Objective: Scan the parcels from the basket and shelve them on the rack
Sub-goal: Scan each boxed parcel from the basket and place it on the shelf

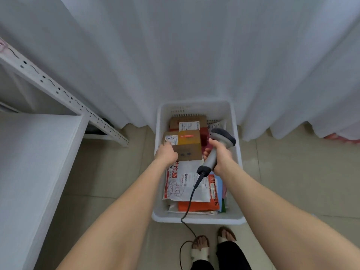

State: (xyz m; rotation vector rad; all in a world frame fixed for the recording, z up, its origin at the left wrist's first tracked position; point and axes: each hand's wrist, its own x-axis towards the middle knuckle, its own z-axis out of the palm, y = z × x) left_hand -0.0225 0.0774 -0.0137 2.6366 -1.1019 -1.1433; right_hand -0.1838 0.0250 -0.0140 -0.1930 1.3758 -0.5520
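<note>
A white plastic basket (196, 219) stands on the floor, filled with several parcels. My left hand (167, 153) grips the left side of a brown cardboard box (190, 145) that bears a white label and yellow tape. A red scan line lies across the top of that box. My right hand (221, 155) holds a grey handheld scanner (218, 149), its head pointing at the box and its dark cable trailing down to the floor. Under the box lie a white mailer bag (185, 184) with red print and an orange mailer (198, 206). Another brown box (188, 121) sits farther back.
A white metal rack (39, 152) stands at the left, with a flat shelf and a perforated upright (64, 94). A white curtain (194, 55) hangs behind the basket. My feet in sandals (212, 246) stand on beige floor tiles just in front of the basket.
</note>
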